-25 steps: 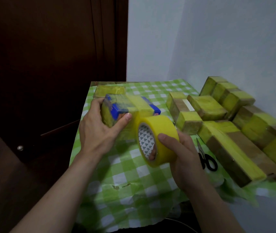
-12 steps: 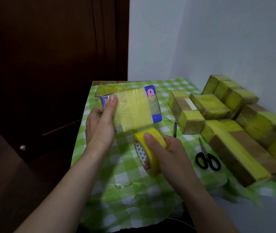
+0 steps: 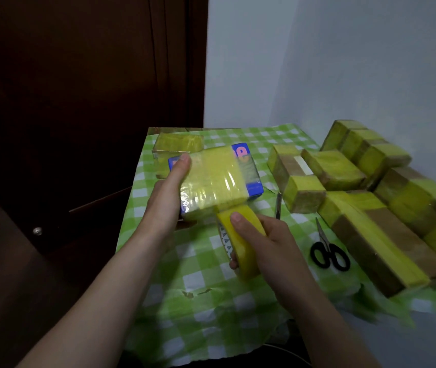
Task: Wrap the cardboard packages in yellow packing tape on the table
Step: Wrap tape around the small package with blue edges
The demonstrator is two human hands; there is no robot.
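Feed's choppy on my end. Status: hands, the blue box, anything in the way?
Left hand grips blue box, partly wrapped in yellow. Right hand grips tape roll at the box's near edge. Scissors lie to the right, apart from both hands.

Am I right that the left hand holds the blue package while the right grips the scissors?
No: the head view shows the right hand gripping the yellow tape roll; the scissors lie loose. The left hand holds the blue package.
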